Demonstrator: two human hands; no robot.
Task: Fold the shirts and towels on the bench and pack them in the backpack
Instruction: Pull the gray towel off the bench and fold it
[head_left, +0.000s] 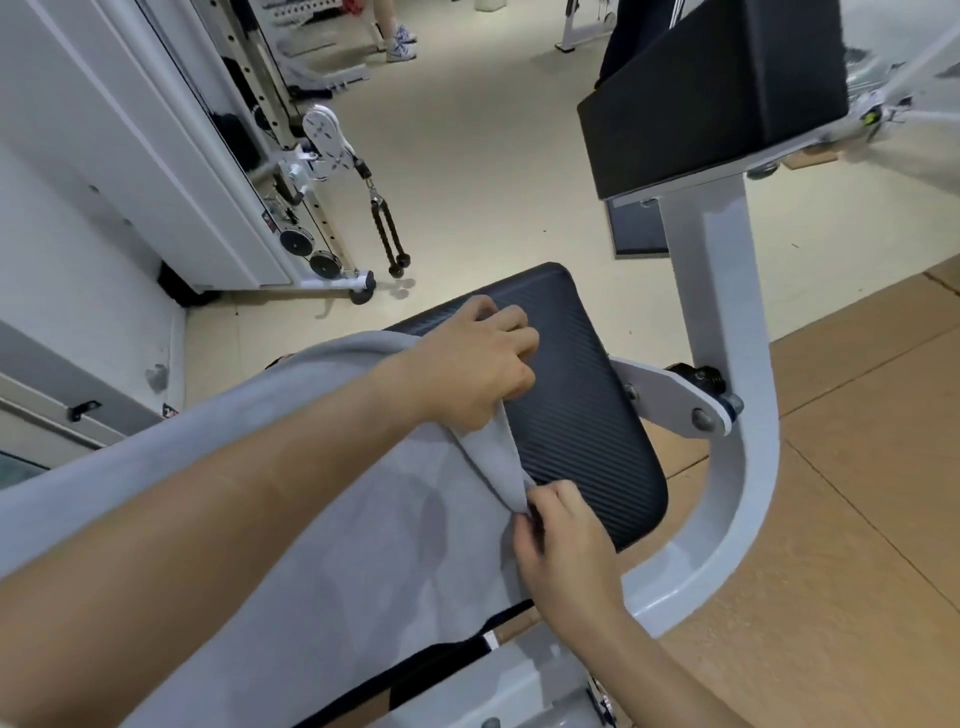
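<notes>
The grey towel (363, 545) lies across the black desk (582, 415). The left hand (478, 364) clutches its far corner and the right hand (561, 535) pinches its near corner.

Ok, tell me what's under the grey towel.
The black ribbed seat pad runs under the grey towel, whose edge the left hand and right hand grip. Anything else beneath the cloth is covered.

Single view, head-worn, wide-angle. Faces forward and steeply down, close above the black bench pad (587, 405) at lower centre. The pale floor (467, 171) and the cable machine (317, 156) recede towards the top edge, curved by the lens.
</notes>
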